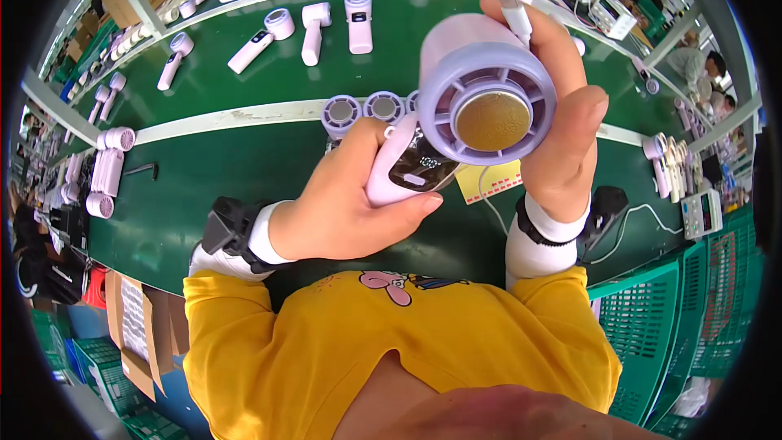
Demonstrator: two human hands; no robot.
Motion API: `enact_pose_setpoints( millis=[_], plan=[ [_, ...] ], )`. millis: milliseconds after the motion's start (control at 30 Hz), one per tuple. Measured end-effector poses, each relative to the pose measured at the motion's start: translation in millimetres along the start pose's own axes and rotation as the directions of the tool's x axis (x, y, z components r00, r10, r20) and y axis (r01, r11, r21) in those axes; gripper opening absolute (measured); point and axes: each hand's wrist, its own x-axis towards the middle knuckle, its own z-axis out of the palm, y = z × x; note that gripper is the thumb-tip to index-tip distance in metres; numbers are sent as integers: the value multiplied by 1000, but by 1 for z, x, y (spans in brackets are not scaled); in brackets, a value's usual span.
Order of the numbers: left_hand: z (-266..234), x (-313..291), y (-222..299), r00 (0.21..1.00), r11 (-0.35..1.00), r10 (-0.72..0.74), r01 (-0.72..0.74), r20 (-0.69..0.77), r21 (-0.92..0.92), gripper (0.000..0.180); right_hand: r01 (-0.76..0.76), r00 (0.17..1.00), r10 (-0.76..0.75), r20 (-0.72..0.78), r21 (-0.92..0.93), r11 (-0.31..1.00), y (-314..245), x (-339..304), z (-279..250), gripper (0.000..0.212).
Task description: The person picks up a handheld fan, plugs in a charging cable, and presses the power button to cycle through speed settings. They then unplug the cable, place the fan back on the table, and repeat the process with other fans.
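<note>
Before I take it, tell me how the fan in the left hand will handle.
The fan may feel top-heavy: its head is wider than its handle. The handle looks smooth and shiny, so perhaps slippery. Laid down, its round head might rock.

Head view: left lens of a head-worn fisheye pair, upright, pitched steeply down and forward. Wearer's yellow shirt [326, 350] fills the lower middle, seen from above, and covers the middle of the near edge of the green table [204, 171]. Handheld fan [468, 114] close to the lens, its round end turned toward it. Far edge of the table crosses the upper part, well off. White strip [244, 114] bows upward. Dark circular rim cuts the corners; coverage reaches beyond both side edges.
</note>
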Motion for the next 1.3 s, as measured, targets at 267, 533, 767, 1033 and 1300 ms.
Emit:
enact_pose_setpoints(
  millis=[267,533,767,1033,1300],
  plan=[
    [11,12,-3,948,948,295,-274,-124,162,45,-63,998,63,6,157,986,-12,-4,6,67],
    [-8,-2,-32,943,944,331,-330,-43,18,41,-397,878,274,394,275,876,-11,-4,10,46],
    [-4,-10,-22,1000,904,13,-7,10,-428,45,-434,857,455,242,-136,891,-9,-2,11,31],
    [-4,3,18,949,581,-193,314,248,-751,49,38,999,-39,1,-295,955,3,-11,3,32],
    [-23,-35,79,792,824,310,-500,-526,-267,50,-196,974,203,-105,76,978,-26,-6,-14,34]
  ],
)
